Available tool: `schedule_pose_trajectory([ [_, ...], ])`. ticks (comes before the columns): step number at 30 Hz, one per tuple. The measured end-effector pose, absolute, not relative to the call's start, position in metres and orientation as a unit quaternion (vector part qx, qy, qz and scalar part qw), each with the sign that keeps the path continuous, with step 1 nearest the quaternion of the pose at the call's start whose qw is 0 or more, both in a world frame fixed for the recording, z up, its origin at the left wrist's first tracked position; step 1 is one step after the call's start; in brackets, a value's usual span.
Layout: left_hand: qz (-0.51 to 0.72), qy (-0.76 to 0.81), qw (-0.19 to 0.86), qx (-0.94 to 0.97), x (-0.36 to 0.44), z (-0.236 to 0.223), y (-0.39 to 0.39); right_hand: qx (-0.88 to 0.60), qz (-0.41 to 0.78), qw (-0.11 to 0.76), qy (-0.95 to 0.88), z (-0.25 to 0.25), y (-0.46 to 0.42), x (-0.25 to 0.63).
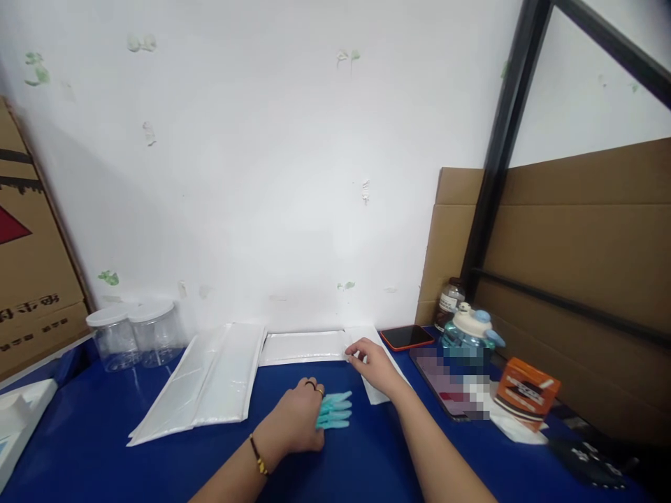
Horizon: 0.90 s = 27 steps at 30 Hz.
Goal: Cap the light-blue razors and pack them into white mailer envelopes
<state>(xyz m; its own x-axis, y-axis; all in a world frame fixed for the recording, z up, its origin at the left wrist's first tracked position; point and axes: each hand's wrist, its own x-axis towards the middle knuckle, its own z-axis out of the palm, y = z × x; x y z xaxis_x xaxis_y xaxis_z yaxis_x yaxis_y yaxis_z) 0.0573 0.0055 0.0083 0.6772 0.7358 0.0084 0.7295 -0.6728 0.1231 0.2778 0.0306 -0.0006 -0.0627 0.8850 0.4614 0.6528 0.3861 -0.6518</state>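
My left hand [300,418] is closed over a bunch of slim teal pieces [335,411] low above the blue tabletop or on it. Their tapered ends fan out to the right, and the palm hides the rest. My right hand [370,363] has its thumb and fingertips pinched together beside the corner of a flat white packet [304,346] lying along the wall. Whether anything sits in that pinch is too small to see. Under the right wrist lies another white sheet or packet [374,391]. Larger white plastic-wrapped packets [220,384] overlap on the left.
Two clear lidded jars [157,339] stand at the back left. On the right are an orange-edged phone [407,338], another phone [437,384], a teal bottle [466,335], a brown bottle [447,304] and an orange box [527,392]. A black post [498,147] rises behind them.
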Motion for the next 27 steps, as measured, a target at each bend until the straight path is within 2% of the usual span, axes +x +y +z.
schedule_pose_trajectory([
  [3,0.011,0.412,0.022,0.911,0.069,0.004,0.003,-0.53,0.139,0.437,-0.713,0.002,0.03,0.279],
  [8,-0.005,0.412,0.029,0.911,0.072,-0.002,0.005,-0.526,0.152,0.447,-0.707,0.004,0.028,0.277],
  [14,0.044,0.458,0.054,0.886,0.067,-0.008,0.008,-0.503,0.205,0.484,-0.686,0.012,0.02,0.267],
  [17,0.122,0.489,0.107,0.857,0.071,-0.005,0.015,-0.455,0.27,0.542,-0.653,0.022,0.014,0.254],
  [20,0.265,0.466,0.178,0.825,0.083,0.004,0.019,-0.389,0.298,0.6,-0.633,0.039,0.004,0.232],
  [24,0.432,0.372,0.243,0.784,0.101,0.008,0.014,-0.373,0.279,0.62,-0.632,0.056,-0.007,0.201],
  [27,0.469,0.379,0.28,0.747,0.103,-0.006,0.011,-0.375,0.302,0.619,-0.621,0.054,-0.007,0.189],
])
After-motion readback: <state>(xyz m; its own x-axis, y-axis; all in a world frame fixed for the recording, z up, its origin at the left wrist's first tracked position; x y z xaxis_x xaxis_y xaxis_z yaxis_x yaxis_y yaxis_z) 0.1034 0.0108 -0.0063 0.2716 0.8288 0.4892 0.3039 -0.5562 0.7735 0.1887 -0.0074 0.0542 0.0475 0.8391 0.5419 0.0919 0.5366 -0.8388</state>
